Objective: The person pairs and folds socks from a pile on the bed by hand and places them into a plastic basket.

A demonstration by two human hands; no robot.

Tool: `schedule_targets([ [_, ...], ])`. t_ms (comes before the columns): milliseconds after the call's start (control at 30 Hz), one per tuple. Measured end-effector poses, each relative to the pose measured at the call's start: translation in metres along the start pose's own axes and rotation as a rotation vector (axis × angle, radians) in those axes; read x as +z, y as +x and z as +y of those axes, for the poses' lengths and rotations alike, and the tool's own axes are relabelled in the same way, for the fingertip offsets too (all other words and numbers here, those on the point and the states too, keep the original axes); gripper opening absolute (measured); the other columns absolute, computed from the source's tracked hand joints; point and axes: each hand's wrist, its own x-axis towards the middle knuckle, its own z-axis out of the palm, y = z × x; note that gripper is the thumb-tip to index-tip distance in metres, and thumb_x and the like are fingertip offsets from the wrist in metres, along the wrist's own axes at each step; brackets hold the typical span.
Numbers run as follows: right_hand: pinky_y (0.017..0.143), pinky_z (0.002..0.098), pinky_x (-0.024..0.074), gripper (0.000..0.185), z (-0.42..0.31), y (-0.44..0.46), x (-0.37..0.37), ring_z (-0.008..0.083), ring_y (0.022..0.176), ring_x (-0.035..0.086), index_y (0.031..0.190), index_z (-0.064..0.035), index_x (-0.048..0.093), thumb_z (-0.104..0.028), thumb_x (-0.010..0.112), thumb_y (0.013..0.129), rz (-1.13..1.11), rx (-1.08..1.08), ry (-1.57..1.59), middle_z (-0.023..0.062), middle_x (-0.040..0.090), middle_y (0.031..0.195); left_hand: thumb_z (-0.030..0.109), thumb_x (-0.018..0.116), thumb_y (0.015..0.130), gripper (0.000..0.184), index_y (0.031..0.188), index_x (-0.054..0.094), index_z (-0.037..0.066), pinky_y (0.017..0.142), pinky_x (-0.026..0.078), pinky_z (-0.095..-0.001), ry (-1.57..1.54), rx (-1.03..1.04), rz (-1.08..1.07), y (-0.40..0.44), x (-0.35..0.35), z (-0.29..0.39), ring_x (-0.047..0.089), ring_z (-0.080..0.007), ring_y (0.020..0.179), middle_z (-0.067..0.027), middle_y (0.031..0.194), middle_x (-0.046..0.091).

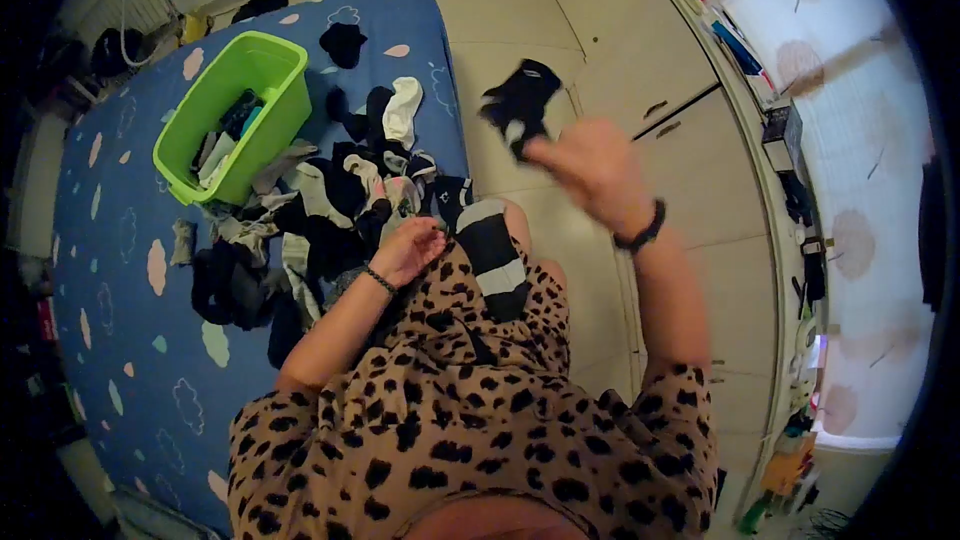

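Note:
My right hand [600, 175] is raised over the floor on the right, smeared by motion. It pinches a black sock [525, 100] with a small white patch, which hangs out past the fingertips. My left hand [408, 252] rests palm up beside my thigh, at the edge of the sock pile, its fingers loosely curled and nothing visible in them. A black, grey and white striped sock [492, 260] lies flat across my thigh. The pile of mixed socks [325, 200] spreads over the bed to the left, with a white sock [403, 112] at its far end.
A green plastic bin [285, 100] holding a few socks stands on the blue patterned bed [150, 340]. One dark sock [343, 44] lies apart behind it. Pale cabinets [690, 180] line the right side, with small items along the ledge [790, 200] above them.

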Motion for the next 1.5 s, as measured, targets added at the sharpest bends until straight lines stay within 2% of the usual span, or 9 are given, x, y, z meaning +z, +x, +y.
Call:
schedule_targets([
  [100, 0.058, 0.0345, 0.0371, 0.022, -0.047, -0.041, 0.032, 0.02, 0.064, 0.047, 0.094, -0.0151, 0.066, -0.013, 0.062, 0.073, -0.069, -0.121, 0.117, 0.0015, 0.043, 0.068, 0.035, 0.055, 0.094, 0.04, 0.11, 0.056, -0.002, 0.09, 0.05, -0.0406, -0.304, -0.141, -0.188, -0.022, 0.031, 0.014, 0.061, -0.0332, 0.102, -0.0234, 0.111, 0.06],
  [133, 0.06, 0.0338, 0.0376, 0.023, -0.063, -0.058, 0.042, 0.0194, 0.066, 0.048, 0.095, -0.0155, 0.065, -0.014, 0.06, 0.072, -0.111, -0.143, 0.197, 0.0008, 0.044, 0.07, 0.035, 0.055, 0.094, 0.04, 0.11, 0.056, -0.002, 0.09, 0.05, -0.0406, -0.312, -0.148, -0.179, -0.019, 0.031, 0.012, 0.061, -0.0332, 0.102, -0.0234, 0.111, 0.06],
  [267, 0.061, 0.0345, 0.0369, 0.027, -0.103, -0.112, 0.072, 0.019, 0.068, 0.047, 0.097, -0.0139, 0.065, -0.015, 0.059, 0.071, -0.215, -0.107, 0.262, 0.0004, 0.044, 0.072, 0.041, 0.051, 0.095, 0.048, 0.115, 0.056, -0.002, 0.097, 0.046, -0.043, -0.73, -0.46, -0.79, 0.023, 0.015, -0.012, 0.059, -0.0356, 0.109, -0.0216, 0.112, 0.063],
  [367, 0.061, 0.0352, 0.0367, 0.029, -0.105, -0.109, 0.064, 0.0194, 0.067, 0.046, 0.099, -0.013, 0.065, -0.014, 0.059, 0.071, -0.204, -0.055, 0.31, 0.0007, 0.044, 0.072, 0.03, 0.051, 0.096, 0.036, 0.112, 0.059, -0.001, 0.1, 0.043, -0.0426, -0.45, -0.257, -0.222, 0.005, 0.051, 0.0, 0.059, -0.0274, 0.111, -0.0145, 0.114, 0.065],
  [600, 0.059, 0.0348, 0.0352, 0.034, -0.085, -0.063, 0.027, 0.0201, 0.066, 0.044, 0.102, -0.0115, 0.066, -0.014, 0.059, 0.07, -0.043, -0.057, 0.249, 0.0008, 0.042, 0.071, 0.022, 0.056, 0.093, 0.03, 0.115, 0.059, 0.001, 0.1, 0.044, -0.0377, -0.347, -0.143, -0.207, 0.039, 0.054, 0.003, 0.059, -0.0248, 0.11, -0.0115, 0.115, 0.064],
  [800, 0.068, 0.0323, 0.0403, 0.033, -0.103, -0.087, 0.029, 0.0192, 0.071, 0.047, 0.101, -0.0096, 0.065, -0.015, 0.058, 0.069, -0.177, -0.079, 0.153, 0.0012, 0.044, 0.074, 0.016, 0.062, 0.09, 0.029, 0.117, 0.053, 0.011, 0.088, 0.05, -0.044, -0.362, -0.05, -0.264, 0.046, 0.087, 0.026, 0.059, -0.0226, 0.105, -0.0044, 0.11, 0.061],
  [1133, 0.076, 0.0367, 0.0405, 0.021, -0.129, -0.166, 0.104, 0.024, 0.081, 0.052, 0.091, -0.0096, 0.064, -0.014, 0.062, 0.071, -0.212, 0.172, 0.257, 0.0049, 0.051, 0.079, 0.002, 0.053, 0.079, 0.015, 0.093, 0.056, 0.003, 0.087, 0.048, -0.0397, -0.042, 0.07, -0.028, 0.091, 0.028, -0.01, 0.057, -0.0231, 0.095, -0.0069, 0.091, 0.061],
  [1333, 0.08, 0.038, 0.0391, 0.026, -0.125, -0.185, 0.111, 0.0243, 0.083, 0.051, 0.096, -0.0076, 0.063, -0.008, 0.064, 0.07, -0.171, 0.323, 0.259, 0.0055, 0.051, 0.085, -0.007, 0.045, 0.078, 0.039, 0.116, 0.05, 0.002, 0.089, 0.048, -0.0395, -0.074, 0.152, -0.097, 0.075, 0.045, -0.007, 0.057, -0.0249, 0.097, -0.009, 0.107, 0.06],
  [1500, 0.085, 0.0417, 0.0384, 0.039, -0.139, -0.203, 0.136, 0.0284, 0.092, 0.051, 0.105, -0.0073, 0.058, -0.011, 0.07, 0.068, -0.248, 0.422, 0.363, 0.0092, 0.053, 0.097, -0.006, 0.057, 0.08, 0.055, 0.131, 0.039, 0.002, 0.095, 0.045, -0.0388, 0.476, 0.34, 0.103, 0.07, 0.029, -0.024, 0.055, -0.029, 0.11, -0.0136, 0.121, 0.054],
])
